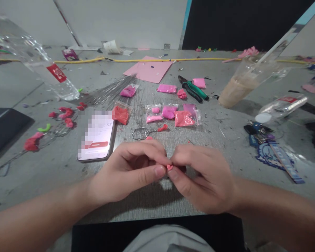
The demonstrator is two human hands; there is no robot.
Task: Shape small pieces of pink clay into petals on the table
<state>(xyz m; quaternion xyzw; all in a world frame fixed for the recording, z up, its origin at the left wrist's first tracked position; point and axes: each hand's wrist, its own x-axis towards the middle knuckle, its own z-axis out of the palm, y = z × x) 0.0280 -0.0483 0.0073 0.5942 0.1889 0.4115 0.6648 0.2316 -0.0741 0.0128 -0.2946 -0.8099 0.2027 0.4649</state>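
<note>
My left hand point(136, 169) and my right hand point(206, 178) meet over the near part of the grey table. Between their thumbs and fingertips they pinch a small coral-pink bit of modelling clay point(169, 167). Just beyond my fingers lies a twisted wire shape point(140, 133) with red clay on one end. Behind it are small clear bags of clay, among them a coral one point(184, 118), a magenta one point(169, 112) and a red-orange one point(120, 114). My curled fingers partly hide another pink lump point(149, 138).
A phone point(97, 138) lies left of my hands. Further back are a fan of thin wires point(107, 90), green-handled pliers point(194, 90) and pink sheet point(149, 69). A water bottle point(39, 66) stands left; an iced drink cup point(237, 85) and keys point(261, 128) are right.
</note>
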